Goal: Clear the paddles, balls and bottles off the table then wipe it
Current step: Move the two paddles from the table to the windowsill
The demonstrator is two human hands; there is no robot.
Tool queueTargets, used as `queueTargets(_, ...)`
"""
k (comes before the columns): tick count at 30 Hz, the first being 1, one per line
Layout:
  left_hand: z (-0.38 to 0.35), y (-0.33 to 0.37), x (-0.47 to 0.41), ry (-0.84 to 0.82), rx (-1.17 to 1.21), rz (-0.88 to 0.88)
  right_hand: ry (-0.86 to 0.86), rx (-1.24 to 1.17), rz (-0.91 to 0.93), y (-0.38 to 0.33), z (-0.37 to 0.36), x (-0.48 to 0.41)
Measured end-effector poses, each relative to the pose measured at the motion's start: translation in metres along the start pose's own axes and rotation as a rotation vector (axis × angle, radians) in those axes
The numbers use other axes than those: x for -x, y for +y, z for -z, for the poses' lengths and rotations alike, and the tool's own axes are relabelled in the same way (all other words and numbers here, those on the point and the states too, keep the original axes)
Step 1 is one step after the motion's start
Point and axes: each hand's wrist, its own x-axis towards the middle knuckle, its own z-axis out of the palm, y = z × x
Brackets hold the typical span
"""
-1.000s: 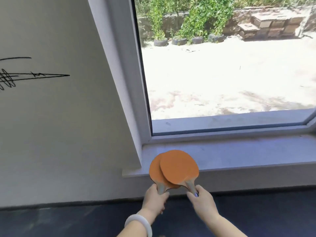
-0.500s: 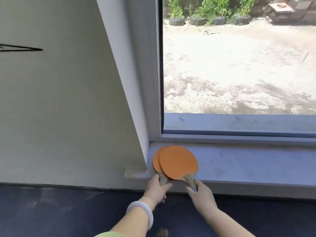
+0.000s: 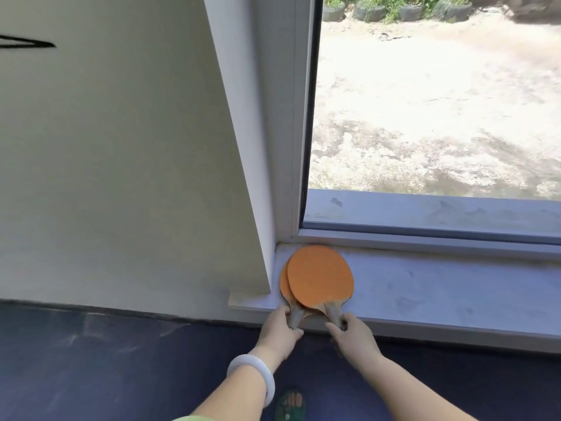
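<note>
while gripping paddle handles, both hands (image 3: 279, 329) outstretched at windowsill (image 3: 425, 287)

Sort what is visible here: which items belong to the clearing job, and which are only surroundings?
Job items:
- top paddle, handle in the right hand
- lower paddle, handle in the left hand
- windowsill, under both blades

Surroundings:
- window frame
- wall
- white bangle
- tyres outside

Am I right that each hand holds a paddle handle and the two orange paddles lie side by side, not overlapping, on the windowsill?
Not quite. The head view shows the right paddle overlapping the left paddle. Left hand and right hand each hold a handle over the windowsill.
</note>
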Motion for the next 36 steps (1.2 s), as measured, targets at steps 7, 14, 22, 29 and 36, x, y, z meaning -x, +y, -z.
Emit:
queueTargets(7,-0.009,-0.002,-0.001,0.044,0.013,-0.031,0.026,0.049,0.004,0.0,-0.007,-0.006)
queueTargets(14,-0.018,0.006,-0.005,0.126,-0.029,-0.069,0.022,0.054,-0.012,-0.002,-0.005,-0.016)
queueTargets(22,-0.012,0.01,-0.008,0.135,-0.041,-0.086,0.014,0.049,-0.005,-0.001,-0.004,-0.016)
queueTargets(29,-0.013,0.011,-0.004,0.127,-0.057,-0.101,0.017,0.033,-0.008,0.0,-0.003,-0.015)
queueTargets(36,-0.012,0.022,0.005,0.143,-0.117,-0.153,0.025,0.018,-0.006,0.002,0.006,-0.01)
